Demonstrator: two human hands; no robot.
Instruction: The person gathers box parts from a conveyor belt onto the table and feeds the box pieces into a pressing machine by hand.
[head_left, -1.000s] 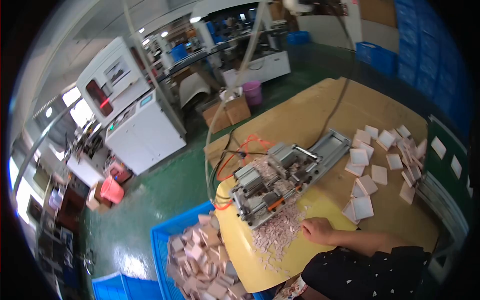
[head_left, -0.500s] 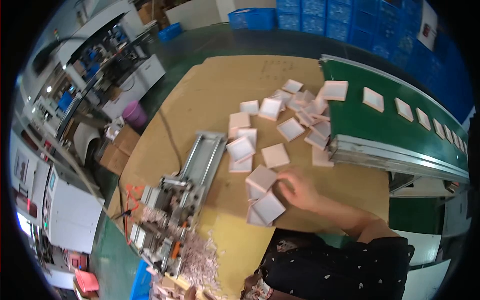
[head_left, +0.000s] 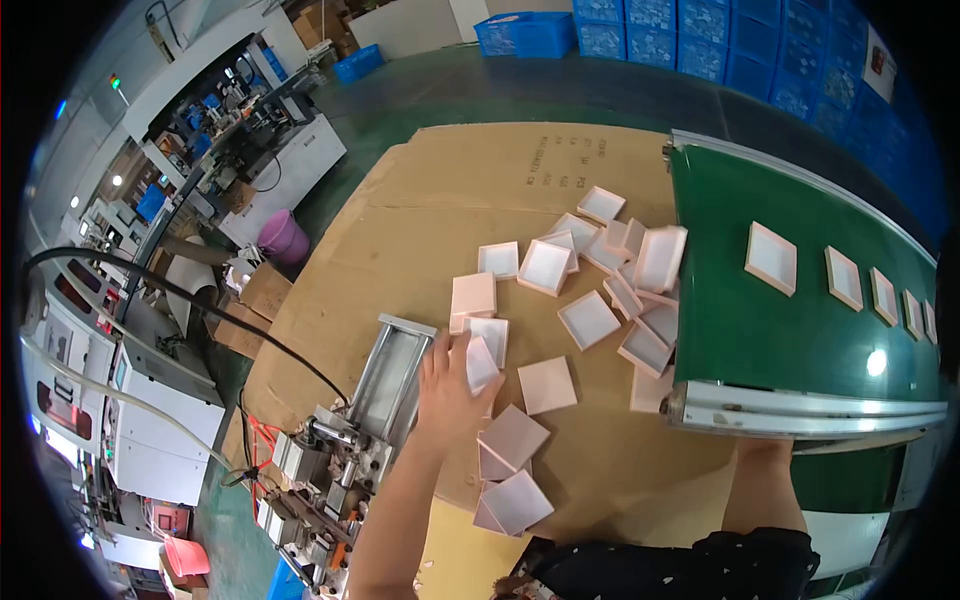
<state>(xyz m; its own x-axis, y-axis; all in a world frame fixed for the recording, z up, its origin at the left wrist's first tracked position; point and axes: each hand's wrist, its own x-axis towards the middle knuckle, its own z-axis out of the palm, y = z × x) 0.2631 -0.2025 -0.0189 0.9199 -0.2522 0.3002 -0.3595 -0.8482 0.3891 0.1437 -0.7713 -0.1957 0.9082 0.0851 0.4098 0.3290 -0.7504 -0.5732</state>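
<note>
My left hand (head_left: 447,398) is closed on a small square pink tray (head_left: 481,364), beside the left column of trays and the metal rail (head_left: 392,375) of the machine. More pink trays, some with pale insides up, lie scattered on the cardboard-topped table (head_left: 380,240), heaped against the conveyor's end. My right forearm (head_left: 765,487) reaches under the near metal edge of the green conveyor (head_left: 790,340). That edge hides my right hand. Several trays, such as one tray (head_left: 771,258), sit in a row on the belt.
The clamping machine (head_left: 320,490) stands at the table's lower left, with a black cable arching over it. Stacked blue crates (head_left: 755,55) line the back right. A purple bucket (head_left: 283,236) and cardboard boxes (head_left: 262,292) are on the floor at left.
My left hand has come in over the trays and taken hold of one. My right hand has left the trays and gone under the conveyor's edge. The view has swung right from the machine.
</note>
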